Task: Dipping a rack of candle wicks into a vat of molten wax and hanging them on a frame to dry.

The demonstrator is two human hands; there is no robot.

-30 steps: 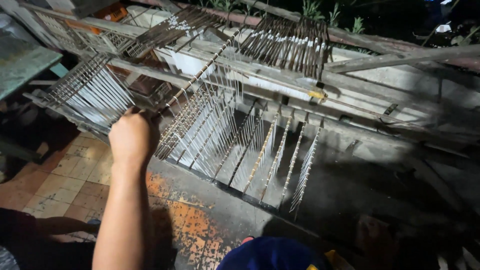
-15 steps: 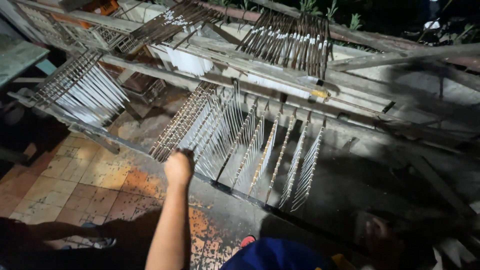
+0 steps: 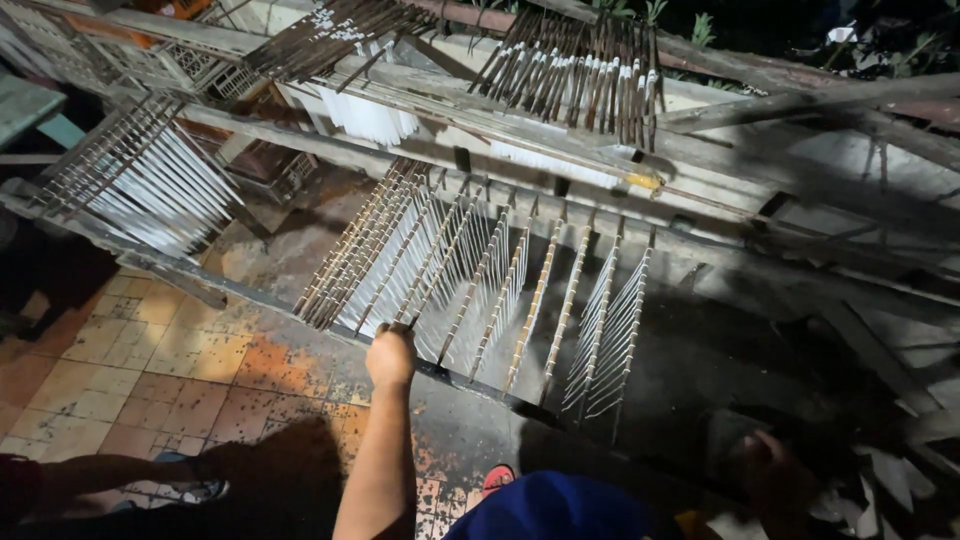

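Observation:
My left hand [image 3: 390, 355] reaches forward with its fingers closed on the near end of a wooden slat [image 3: 420, 290]. The slat carries thin white rods that hang down, and it rests across a dark rail [image 3: 470, 382] and a far beam [image 3: 560, 178]. A tight bundle of such slats [image 3: 350, 250] lies just left of the hand. Several more slats [image 3: 600, 320] are spaced apart to its right. My right hand [image 3: 772, 472] is low at the right in deep shadow, and its fingers cannot be made out.
Another rack of white rods [image 3: 150, 190] stands at the left. Dark stick bundles [image 3: 585, 70] lie on the upper beams. A stained tile floor [image 3: 160, 370] is below, with a sandalled foot [image 3: 190, 490] at bottom left. Something blue [image 3: 555, 510] sits at the bottom edge.
My left hand has moved from the left end of the rack rightward to the middle and closed on a slat's end. The view has swung right and down with it.

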